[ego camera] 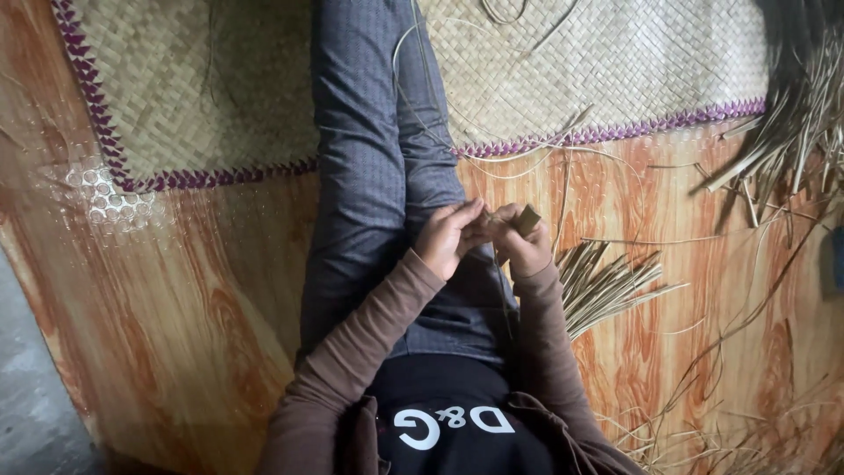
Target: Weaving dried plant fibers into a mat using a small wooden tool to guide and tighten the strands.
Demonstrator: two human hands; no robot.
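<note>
I sit on the floor with my legs in grey trousers [378, 167] stretched out over a woven straw mat [202, 97]. My left hand [448, 237] and my right hand [526, 244] meet above my right thigh. The right hand grips a small flat olive-brown piece [527, 220], likely a folded leaf strip or a small tool. The left hand pinches a thin strip end beside it, fingers closed. Thin pale fibres [413, 79] run from my hands up along my leg.
A bundle of cut dry leaf strips [607, 286] lies just right of my right hand. A larger heap of strips [791, 132] sits at the upper right, loose scraps [730, 422] at the lower right. The mat has a purple border [607, 134]. The floor is wood-patterned vinyl [176, 308].
</note>
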